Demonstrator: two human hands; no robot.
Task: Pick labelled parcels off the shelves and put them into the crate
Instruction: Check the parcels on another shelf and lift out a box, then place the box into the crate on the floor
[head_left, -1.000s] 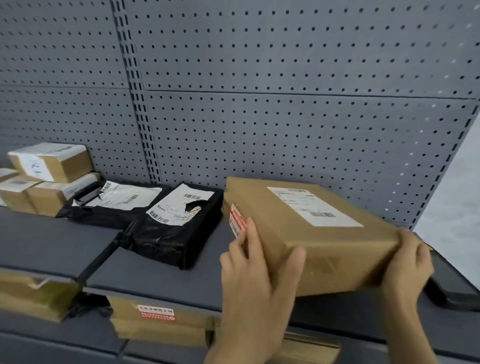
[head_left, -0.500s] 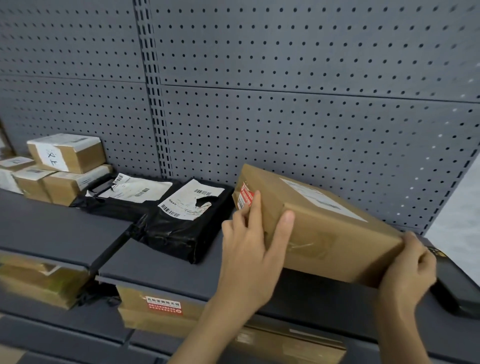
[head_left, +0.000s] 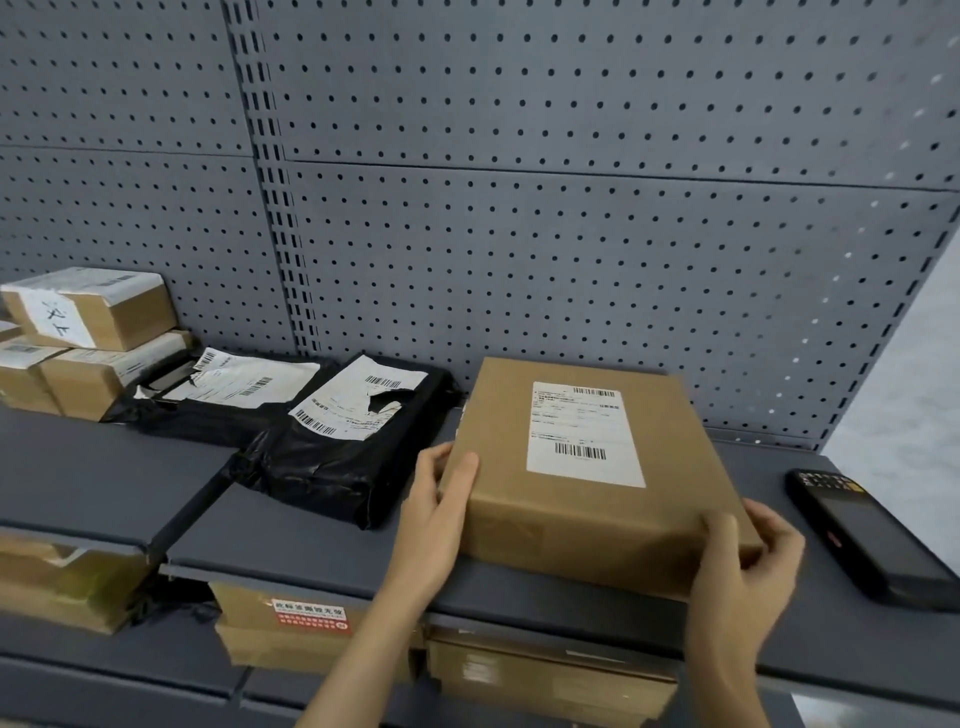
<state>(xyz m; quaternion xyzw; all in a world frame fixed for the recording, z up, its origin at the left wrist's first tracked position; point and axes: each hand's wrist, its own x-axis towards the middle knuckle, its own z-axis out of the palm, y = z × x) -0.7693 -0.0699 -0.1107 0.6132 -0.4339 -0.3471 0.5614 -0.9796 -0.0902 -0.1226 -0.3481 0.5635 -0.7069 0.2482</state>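
A flat brown cardboard parcel (head_left: 592, 499) with a white barcode label on its top face lies over the grey shelf (head_left: 322, 540), label up. My left hand (head_left: 441, 509) grips its near left corner, thumb on top. My right hand (head_left: 743, 566) grips the near right corner, thumb over the top edge. Left of it lie two black plastic mailers (head_left: 332, 457), each with a torn white label. No crate is in view.
A black handheld scanner (head_left: 862, 540) lies on the shelf right of the parcel. Small brown boxes (head_left: 88, 312) are stacked at the far left. More cardboard boxes (head_left: 291, 618) sit on the lower shelf. Grey pegboard (head_left: 519, 208) backs the shelf.
The parcel was tipped up on edge with its side toward me; now it has turned so its long side points away and its label faces up. Both hands kept hold of it.
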